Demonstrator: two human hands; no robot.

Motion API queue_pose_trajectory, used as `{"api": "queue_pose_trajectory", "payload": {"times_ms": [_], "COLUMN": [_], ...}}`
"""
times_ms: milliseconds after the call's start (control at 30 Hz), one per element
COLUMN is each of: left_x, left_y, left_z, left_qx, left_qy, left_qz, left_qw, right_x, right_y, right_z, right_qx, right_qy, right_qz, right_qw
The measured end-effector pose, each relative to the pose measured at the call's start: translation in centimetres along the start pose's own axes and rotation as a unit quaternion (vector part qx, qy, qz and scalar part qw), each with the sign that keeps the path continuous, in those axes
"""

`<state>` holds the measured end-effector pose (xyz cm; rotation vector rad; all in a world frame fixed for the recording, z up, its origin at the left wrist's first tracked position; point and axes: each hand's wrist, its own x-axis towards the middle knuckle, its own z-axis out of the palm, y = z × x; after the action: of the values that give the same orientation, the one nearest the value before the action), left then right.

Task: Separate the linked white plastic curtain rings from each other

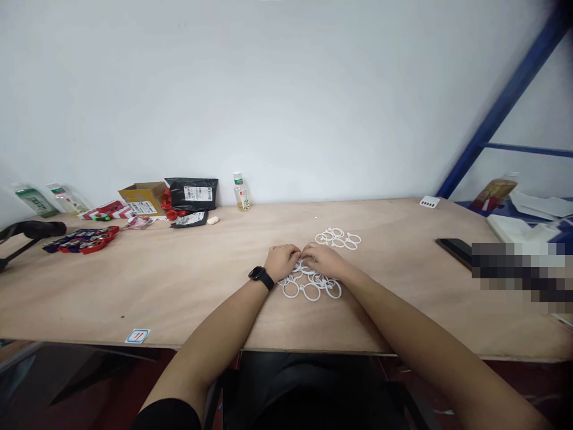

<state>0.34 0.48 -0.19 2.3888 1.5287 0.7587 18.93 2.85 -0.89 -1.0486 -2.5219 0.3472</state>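
My left hand (283,261), with a black watch on its wrist, rests at the far edge of a loose pile of white plastic rings (312,292). My right hand (326,260) is right beside it, fingertips almost meeting those of the left. Both hands have their fingers bent and pinched on a white ring, mostly covered by the fingers. The rings are thin open hoops, each with a small knob, and they overlap between my forearms. Beyond my right hand lies a second group of similar white rings (339,239), which neither hand touches.
Against the wall stand a drink bottle (242,194), a black parcel (193,194) and an open cardboard box (144,198). Several red and blue metal-topped items (83,239) lie at the left. At the right are a phone-like dark slab (454,252) and a blue frame (501,107).
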Motion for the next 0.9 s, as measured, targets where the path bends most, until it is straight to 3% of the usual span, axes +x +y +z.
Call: {"api": "queue_pose_trajectory", "payload": {"times_ms": [200,367,467,633,767,900], "left_x": [0.0,-0.1,0.0,0.2,0.1,-0.1], "left_y": [0.2,0.3,0.1,-0.2,-0.1,0.0], "left_z": [-0.1,-0.1,0.2,0.3,0.1,-0.2], "left_qx": [-0.001,-0.015,-0.026,-0.050,-0.044,-0.020], "left_qy": [-0.023,-0.027,0.002,0.077,0.092,0.095], "left_qz": [0.002,0.012,0.019,0.042,0.063,0.083], "left_qw": [1.000,0.999,0.999,0.995,0.993,0.992], "right_x": [-0.2,0.0,0.1,0.2,0.2,0.0], "right_y": [0.5,2.3,2.7,0.5,-1.5,-1.8], "right_z": [-0.9,-1.5,-1.7,-1.3,-1.2,-1.3], "right_qx": [-0.011,0.031,0.093,0.204,0.208,0.197], "right_qy": [0.026,0.123,0.183,0.198,0.194,0.193], "right_qz": [0.080,0.097,0.103,0.087,0.061,0.060], "right_qw": [0.996,0.987,0.973,0.955,0.957,0.959]}}
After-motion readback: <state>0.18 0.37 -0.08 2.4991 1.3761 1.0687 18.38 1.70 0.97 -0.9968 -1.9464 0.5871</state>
